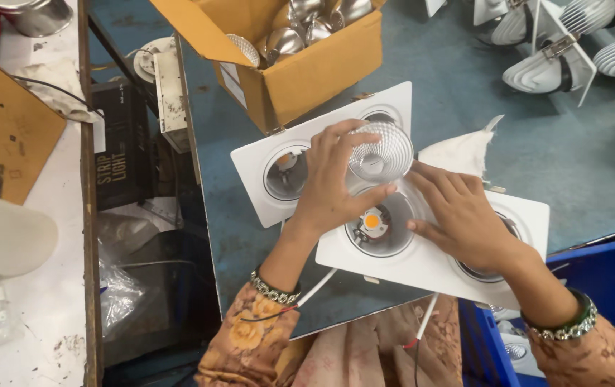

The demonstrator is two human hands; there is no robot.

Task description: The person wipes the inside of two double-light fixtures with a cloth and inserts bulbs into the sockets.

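Observation:
My left hand point(330, 183) grips a shiny ribbed silver reflector cup point(382, 152) by its rim, held just above a white twin-hole downlight frame point(422, 265). That frame's left hole shows a lamp with an orange-yellow centre point(373, 222). My right hand point(465, 215) lies flat on the same frame, fingers spread, covering most of its right hole. A second white twin downlight frame point(250, 161) lies behind, partly under my left hand, with a lamp in its left hole point(286, 174).
An open cardboard box point(307, 79) of several silver reflectors stands at the back. White finned lamp housings point(558, 68) lie at the far right, a white cloth point(461, 152) beside the frames. A blue crate point(601, 287) sits below the blue-grey table's edge; clutter fills the left bench.

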